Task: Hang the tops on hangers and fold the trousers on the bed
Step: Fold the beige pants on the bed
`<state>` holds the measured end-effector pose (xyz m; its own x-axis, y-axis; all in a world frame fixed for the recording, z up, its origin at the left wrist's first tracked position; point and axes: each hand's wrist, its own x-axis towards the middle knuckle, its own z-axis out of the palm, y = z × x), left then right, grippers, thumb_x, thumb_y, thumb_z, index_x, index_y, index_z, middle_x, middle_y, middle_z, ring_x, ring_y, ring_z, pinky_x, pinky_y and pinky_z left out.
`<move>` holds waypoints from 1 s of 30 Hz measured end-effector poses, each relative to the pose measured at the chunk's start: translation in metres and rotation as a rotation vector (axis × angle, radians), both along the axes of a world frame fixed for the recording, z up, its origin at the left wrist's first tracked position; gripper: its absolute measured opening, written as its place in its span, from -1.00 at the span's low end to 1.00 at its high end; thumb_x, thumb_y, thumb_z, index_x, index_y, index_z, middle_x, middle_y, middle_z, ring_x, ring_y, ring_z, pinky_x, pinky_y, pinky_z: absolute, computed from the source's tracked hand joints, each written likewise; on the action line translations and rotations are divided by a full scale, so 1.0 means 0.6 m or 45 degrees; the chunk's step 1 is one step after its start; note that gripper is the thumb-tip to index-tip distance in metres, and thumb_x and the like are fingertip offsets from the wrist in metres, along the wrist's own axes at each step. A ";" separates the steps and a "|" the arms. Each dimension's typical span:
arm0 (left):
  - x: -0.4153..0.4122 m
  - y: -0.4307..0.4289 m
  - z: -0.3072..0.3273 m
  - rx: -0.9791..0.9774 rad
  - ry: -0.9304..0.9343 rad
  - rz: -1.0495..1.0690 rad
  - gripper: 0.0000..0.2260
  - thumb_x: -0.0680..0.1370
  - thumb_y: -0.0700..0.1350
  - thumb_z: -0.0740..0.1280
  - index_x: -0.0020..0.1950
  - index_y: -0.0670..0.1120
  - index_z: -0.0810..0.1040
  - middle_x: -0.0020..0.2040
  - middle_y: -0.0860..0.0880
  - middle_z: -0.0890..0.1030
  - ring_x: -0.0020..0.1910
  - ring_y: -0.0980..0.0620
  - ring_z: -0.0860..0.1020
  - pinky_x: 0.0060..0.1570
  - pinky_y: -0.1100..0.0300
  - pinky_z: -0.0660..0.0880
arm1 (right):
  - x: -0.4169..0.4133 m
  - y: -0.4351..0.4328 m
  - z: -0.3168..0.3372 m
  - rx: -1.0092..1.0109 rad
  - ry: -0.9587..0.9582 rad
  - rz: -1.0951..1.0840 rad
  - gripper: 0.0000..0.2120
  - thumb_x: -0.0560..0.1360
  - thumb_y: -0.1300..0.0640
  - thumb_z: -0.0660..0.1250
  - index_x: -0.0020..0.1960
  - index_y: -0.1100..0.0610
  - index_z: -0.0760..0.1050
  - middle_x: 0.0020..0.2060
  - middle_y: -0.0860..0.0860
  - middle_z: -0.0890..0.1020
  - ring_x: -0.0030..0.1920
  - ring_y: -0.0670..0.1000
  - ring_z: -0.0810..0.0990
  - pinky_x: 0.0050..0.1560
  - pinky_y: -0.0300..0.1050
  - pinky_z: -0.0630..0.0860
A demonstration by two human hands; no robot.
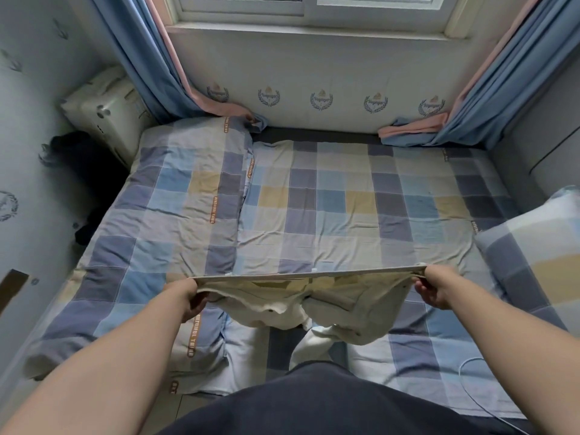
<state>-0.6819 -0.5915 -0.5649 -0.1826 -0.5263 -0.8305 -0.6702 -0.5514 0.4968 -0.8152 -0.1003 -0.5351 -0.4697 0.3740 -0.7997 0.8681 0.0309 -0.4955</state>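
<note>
Trousers (pixel 314 296) of cream cloth hang in the air over the near part of the bed (pixel 329 199), their waistband pulled into a taut line from left to right. The left hand (pixel 192 296) grips the left end of the waistband, its fingers curled round the cloth. The right hand (pixel 434 288) grips the right end in the same way. Below the band the cloth sags in loose folds (a small button shows near the middle). The lowest part droops toward the near edge of the mattress; whether it touches the sheet I cannot tell.

The bed wears a checked sheet in blue, grey and sand. A folded quilt (pixel 175 196) of the same check lies along its left half, and a matching pillow (pixel 533 255) sits at the right edge. Blue and pink curtains (pixel 150 64) hang at both sides of the window (pixel 314 7) on the far wall, their hems resting on the far end of the bed. A cream box (pixel 110 111) stands in the far left corner, with a dark heap (pixel 84 171), possibly clothing, on its near side.
</note>
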 end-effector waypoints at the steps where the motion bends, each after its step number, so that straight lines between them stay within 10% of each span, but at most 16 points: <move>1: 0.001 0.001 0.001 0.120 0.030 -0.001 -0.82 0.65 -0.27 0.18 -0.10 -0.21 0.52 -0.45 -0.16 0.60 -0.56 -0.01 0.58 -0.69 0.22 0.47 | -0.002 -0.002 0.000 -0.119 -0.042 -0.041 -0.65 0.67 0.14 0.15 -0.26 0.20 0.46 -0.63 0.03 0.50 -0.73 -0.11 0.38 -0.70 -0.42 0.26; 6: -0.008 0.013 0.007 0.448 0.390 0.292 -0.76 0.67 -0.29 0.13 -0.12 -0.19 0.51 -0.17 -0.12 0.53 -0.24 0.01 0.51 -0.55 0.23 0.56 | -0.001 -0.031 0.012 -0.478 0.008 -0.189 -0.71 0.66 0.19 0.14 -0.18 0.19 0.49 -0.55 0.04 0.59 -0.60 -0.03 0.58 -0.64 -0.35 0.41; 10: -0.027 0.017 0.019 0.417 0.527 0.243 -0.76 0.63 -0.20 0.11 -0.09 -0.14 0.56 -0.22 -0.11 0.65 -0.17 -0.03 0.55 -0.17 0.11 0.53 | -0.003 -0.048 0.020 -0.524 0.157 -0.089 -0.74 0.63 0.13 0.15 -0.10 0.12 0.58 -0.37 0.01 0.71 -0.20 0.02 0.64 -0.10 -0.13 0.52; 19: -0.058 0.007 0.029 -0.906 0.190 -0.369 -0.90 0.49 -0.10 0.43 -0.03 -0.07 0.66 0.01 -0.21 0.69 -0.01 -0.23 0.60 0.03 0.01 0.53 | -0.026 -0.045 0.034 0.538 0.716 0.514 -0.93 0.51 0.11 0.42 -0.13 0.09 0.62 -0.20 0.09 0.65 -0.13 0.14 0.56 -0.10 0.02 0.50; 22: -0.086 -0.009 0.054 -1.070 0.051 -0.500 -0.79 0.53 0.04 0.35 0.06 -0.03 0.63 0.14 -0.27 0.58 0.16 -0.35 0.49 0.20 -0.11 0.46 | -0.048 -0.045 0.067 0.366 0.853 0.504 -0.91 0.52 0.17 0.37 -0.17 0.11 0.59 -0.23 0.06 0.61 -0.22 0.05 0.52 -0.21 -0.04 0.49; 30: -0.225 -0.017 0.262 -1.177 0.670 -0.319 -0.84 0.62 -0.09 0.30 0.04 -0.20 0.52 0.00 -0.23 0.61 0.01 -0.22 0.56 0.00 0.02 0.45 | -0.153 -0.085 0.277 0.045 1.115 0.428 -0.87 0.55 0.37 0.27 0.04 0.29 0.57 -0.10 0.19 0.63 -0.17 0.13 0.60 -0.06 0.04 0.54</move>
<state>-0.8171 -0.6016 -0.4080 -0.5880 -0.8049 0.0803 -0.2938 0.3049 0.9059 -0.9069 -0.1511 -0.3690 -0.9868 0.1268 -0.1008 0.1291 0.2400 -0.9621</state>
